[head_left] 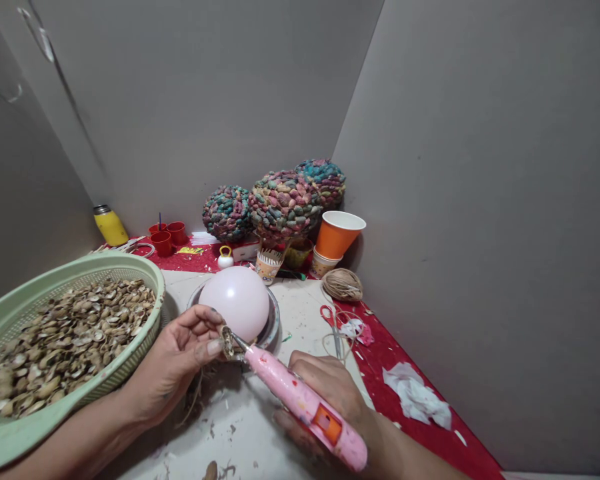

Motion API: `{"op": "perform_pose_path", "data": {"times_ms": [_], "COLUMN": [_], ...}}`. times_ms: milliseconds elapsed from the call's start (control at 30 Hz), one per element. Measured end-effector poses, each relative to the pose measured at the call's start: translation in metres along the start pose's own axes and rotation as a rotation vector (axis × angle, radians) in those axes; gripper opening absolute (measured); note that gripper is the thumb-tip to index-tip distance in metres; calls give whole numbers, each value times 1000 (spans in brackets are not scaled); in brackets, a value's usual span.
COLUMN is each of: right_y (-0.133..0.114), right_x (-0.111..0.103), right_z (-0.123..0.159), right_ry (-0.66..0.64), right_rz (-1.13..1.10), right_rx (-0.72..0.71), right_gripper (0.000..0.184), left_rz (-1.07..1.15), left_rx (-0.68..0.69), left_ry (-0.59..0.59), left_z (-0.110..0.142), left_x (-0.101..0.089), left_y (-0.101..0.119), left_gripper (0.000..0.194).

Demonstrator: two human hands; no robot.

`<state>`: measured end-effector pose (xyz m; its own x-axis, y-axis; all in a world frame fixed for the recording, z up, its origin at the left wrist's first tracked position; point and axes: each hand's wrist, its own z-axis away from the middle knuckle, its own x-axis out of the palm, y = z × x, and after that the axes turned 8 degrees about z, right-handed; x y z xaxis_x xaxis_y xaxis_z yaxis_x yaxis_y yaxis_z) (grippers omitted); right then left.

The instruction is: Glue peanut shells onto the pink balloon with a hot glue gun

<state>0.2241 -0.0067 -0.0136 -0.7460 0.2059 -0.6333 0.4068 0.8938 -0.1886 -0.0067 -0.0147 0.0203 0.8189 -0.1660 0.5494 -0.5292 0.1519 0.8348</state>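
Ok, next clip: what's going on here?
A person is working at a table with both hands. The left hand pinches a piece of shell in its fingertips, while the right hand grips a pink glue gun, its nozzle right at that piece. Just beyond, a pale balloon sits in a round dish. A green basket of loose shells stands to the left, and colourful bumpy balls stand behind.

Your right hand (337, 390): some fingers hidden behind the pink glue gun (295, 385) | your left forearm (93, 427): cut off by the lower edge | green basket (147, 339): left side out of frame | gray bowl (276, 319): mostly under the balloon (236, 299) | yellow piece (190, 251): too small to identify
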Motion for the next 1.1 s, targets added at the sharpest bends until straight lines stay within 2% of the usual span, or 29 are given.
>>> {"op": "perform_pose_path", "data": {"times_ms": [567,767,1100], "right_y": [3,4,4], "right_x": [6,7,9], "right_z": [8,8,11], "right_ry": [-23,-8,-16], "right_rz": [-33,-44,-48], "right_rx": [-4,-18,6], "right_gripper": [23,28,26], "left_rz": [19,44,71], "left_rx": [40,56,78], "left_ry": [39,43,74], "left_z": [-1,-3,-5], "left_x": [1,2,6], "left_y": [3,3,7], "left_gripper": [30,29,32]}}
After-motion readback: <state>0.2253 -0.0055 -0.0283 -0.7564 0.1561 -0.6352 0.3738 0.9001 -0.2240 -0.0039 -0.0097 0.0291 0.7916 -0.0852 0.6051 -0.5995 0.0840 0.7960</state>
